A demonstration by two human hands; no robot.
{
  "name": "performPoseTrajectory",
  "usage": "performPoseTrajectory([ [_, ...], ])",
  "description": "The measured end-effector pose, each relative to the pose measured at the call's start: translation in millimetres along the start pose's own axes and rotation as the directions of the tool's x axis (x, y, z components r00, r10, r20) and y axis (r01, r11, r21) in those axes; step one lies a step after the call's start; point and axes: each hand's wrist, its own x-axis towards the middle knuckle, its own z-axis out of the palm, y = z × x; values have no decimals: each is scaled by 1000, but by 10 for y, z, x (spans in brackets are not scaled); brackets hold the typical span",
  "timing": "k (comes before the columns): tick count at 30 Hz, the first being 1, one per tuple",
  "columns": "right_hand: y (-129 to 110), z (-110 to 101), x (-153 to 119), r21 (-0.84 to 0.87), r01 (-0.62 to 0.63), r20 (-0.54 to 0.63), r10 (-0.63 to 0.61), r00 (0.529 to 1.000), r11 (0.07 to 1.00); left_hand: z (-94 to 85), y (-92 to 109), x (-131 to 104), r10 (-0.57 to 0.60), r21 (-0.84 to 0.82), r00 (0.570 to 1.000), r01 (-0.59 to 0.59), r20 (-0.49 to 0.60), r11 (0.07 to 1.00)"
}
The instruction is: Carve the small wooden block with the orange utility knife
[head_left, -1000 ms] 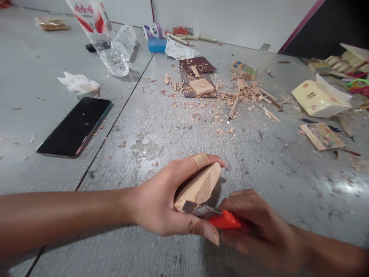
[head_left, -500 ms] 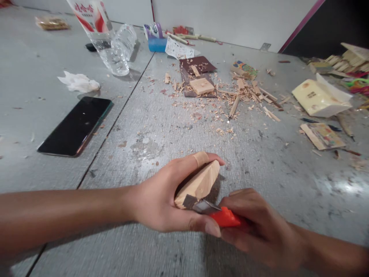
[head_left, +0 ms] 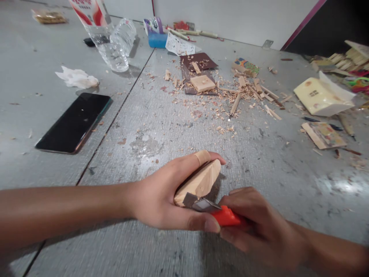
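My left hand [head_left: 170, 192] is closed around a pale, carved wooden block [head_left: 198, 184], with a bandage [head_left: 202, 156] on its index finger. The left thumb lies along the near side, against the red knife. My right hand [head_left: 259, 223] grips the red utility knife [head_left: 226, 216], its fingers wrapped round the handle and hiding most of it. The metal blade [head_left: 191, 200] rests against the near left end of the block. Both hands are just above the grey table [head_left: 138, 246].
A black phone [head_left: 75, 123] and crumpled tissue [head_left: 77, 78] lie at left, near a plastic bottle [head_left: 111, 52]. Beyond the hands are wood shavings [head_left: 245, 90], a thin tool [head_left: 235, 104] and a flat wooden piece [head_left: 202, 83]. A yellow box [head_left: 315, 94] lies at right.
The view has shifted slightly, so the table objects sit a little higher in the picture. Both hands, the block and the knife keep nearly the same positions relative to each other.
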Motion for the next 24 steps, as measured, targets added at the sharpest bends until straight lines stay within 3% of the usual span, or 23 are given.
performPoseTrajectory([
  [6, 15, 5, -2, -8, 41, -21, -41, 999, 999, -30, -13, 14, -5, -9, 1000, 5, 20, 1000],
  [18, -23, -15, 11, -30, -27, 6, 27, 1000, 999, -14, 40, 28, -51, -90, 997, 56, 53, 994],
  [24, -37, -26, 11, -20, -45, 18, 45, 999, 999, -38, 46, 23, -49, -25, 997, 51, 67, 998],
])
